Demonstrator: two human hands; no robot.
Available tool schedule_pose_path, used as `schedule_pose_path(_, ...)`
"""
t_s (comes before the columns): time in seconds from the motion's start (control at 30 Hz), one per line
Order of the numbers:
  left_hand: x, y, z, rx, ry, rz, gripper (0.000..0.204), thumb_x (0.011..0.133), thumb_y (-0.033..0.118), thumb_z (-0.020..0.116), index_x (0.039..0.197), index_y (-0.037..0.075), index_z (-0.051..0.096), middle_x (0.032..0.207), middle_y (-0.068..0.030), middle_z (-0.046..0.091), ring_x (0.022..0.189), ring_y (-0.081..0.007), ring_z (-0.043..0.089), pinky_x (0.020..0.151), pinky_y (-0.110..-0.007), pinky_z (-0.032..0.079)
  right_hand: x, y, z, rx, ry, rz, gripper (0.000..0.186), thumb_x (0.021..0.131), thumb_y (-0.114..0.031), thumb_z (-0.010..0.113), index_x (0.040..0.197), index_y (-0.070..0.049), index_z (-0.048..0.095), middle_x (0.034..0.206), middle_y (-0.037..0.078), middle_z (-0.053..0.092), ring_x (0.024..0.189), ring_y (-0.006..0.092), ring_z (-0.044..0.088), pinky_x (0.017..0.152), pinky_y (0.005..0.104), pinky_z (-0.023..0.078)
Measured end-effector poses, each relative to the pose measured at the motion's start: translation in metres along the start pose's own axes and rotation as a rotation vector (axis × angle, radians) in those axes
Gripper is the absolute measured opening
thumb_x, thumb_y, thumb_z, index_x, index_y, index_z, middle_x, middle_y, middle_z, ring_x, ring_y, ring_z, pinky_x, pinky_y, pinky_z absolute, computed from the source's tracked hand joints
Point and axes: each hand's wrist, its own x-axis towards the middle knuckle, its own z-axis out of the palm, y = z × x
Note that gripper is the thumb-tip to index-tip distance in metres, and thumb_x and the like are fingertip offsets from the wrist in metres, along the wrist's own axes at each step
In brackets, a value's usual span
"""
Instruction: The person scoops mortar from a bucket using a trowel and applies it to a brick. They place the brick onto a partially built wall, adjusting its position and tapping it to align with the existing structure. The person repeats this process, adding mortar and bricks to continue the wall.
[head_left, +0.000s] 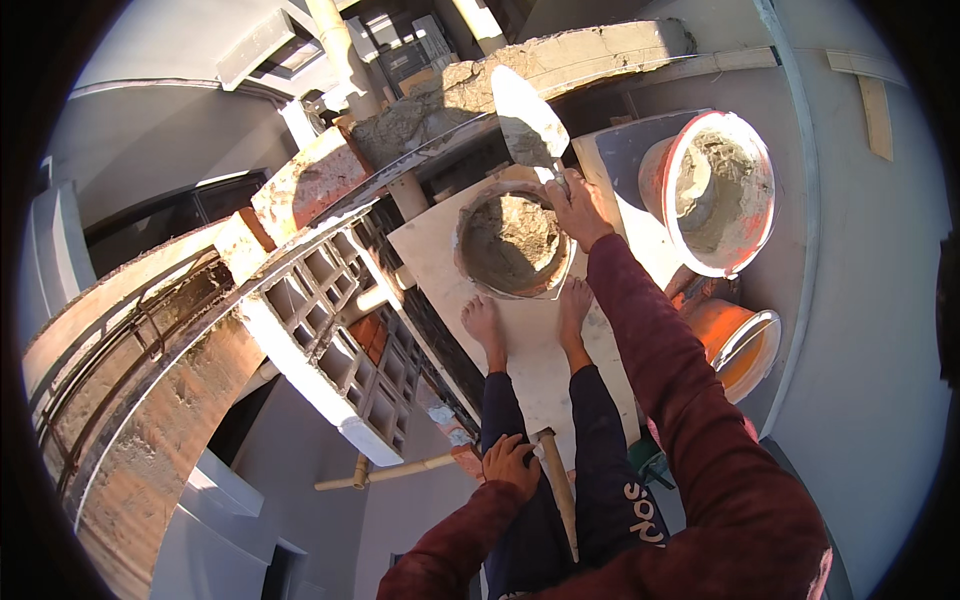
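Head view: right hand (578, 208) outstretched gripping trowel (527, 122); left hand (509, 464) on thigh.

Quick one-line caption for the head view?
Right hand lifts a trowel above a mortar pan; left hand rests on the thigh.

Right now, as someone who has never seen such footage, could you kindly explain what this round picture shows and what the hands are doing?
There is no machine here: a person wears a wide fisheye camera on the head, looking down, so straight edges bend and the picture is round. The forearms in dark red sleeves are the person's own. The right hand has its grip on a trowel, raised above a pan of grey mortar. The left hand rests on the thigh, beside a wooden handle. The bare feet stand on a pale board. To the right are orange buckets, one smeared with mortar. To the left is a wall of hollow bricks under construction.
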Motion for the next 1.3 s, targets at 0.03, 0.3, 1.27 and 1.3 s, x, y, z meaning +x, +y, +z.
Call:
schedule_pose_path(0.03,-0.002,-0.004,0.002,-0.001,-0.015,-0.003,0.034,0.086,0.031,0.068,0.117,0.019,0.073,0.143,-0.0066,0.056,0.143,-0.0309,0.039,0.119,-0.050,0.026,-0.004,0.003,0.001,0.034,-0.026,0.069,0.036,0.097,-0.034,0.056,0.097,0.002,0.061,0.085,0.027,0.067,0.081,0.0464,0.065,0.074,0.0521,0.049)
schedule_pose_path(0.3,-0.001,-0.006,-0.001,-0.007,-0.019,-0.018,0.033,0.086,0.032,0.070,0.116,0.020,0.073,0.143,-0.0059,0.056,0.143,-0.0299,0.040,0.119,-0.051,0.025,-0.044,0.011,0.017,0.049,-0.067,0.073,0.032,0.098,-0.032,0.059,0.110,-0.002,0.059,0.086,0.023,0.068,0.082,0.0405,0.068,0.073,0.0483,0.051)
schedule_pose_path(1.27,0.025,0.015,-0.091,0.793,-0.278,0.219,0.034,0.090,0.033,0.065,0.117,0.013,0.072,0.134,-0.0119,0.062,0.130,-0.0334,0.051,0.109,-0.046,0.040,-0.445,-0.030,-0.038,0.334,-0.035,0.803,0.034,0.092,-0.020,0.057,0.118,0.001,0.065,0.103,0.022,0.070,0.100,0.0385,0.067,0.089,0.0481,0.051)
schedule_pose_path(1.3,0.024,0.017,-0.092,0.874,-0.244,0.368,0.035,0.090,0.033,0.064,0.117,0.012,0.072,0.132,-0.0125,0.063,0.127,-0.0341,0.053,0.109,-0.046,0.040,-0.486,-0.026,-0.044,0.328,0.045,0.850,0.033,0.092,-0.020,0.057,0.116,0.001,0.065,0.101,0.021,0.070,0.099,0.0383,0.067,0.088,0.0482,0.052)
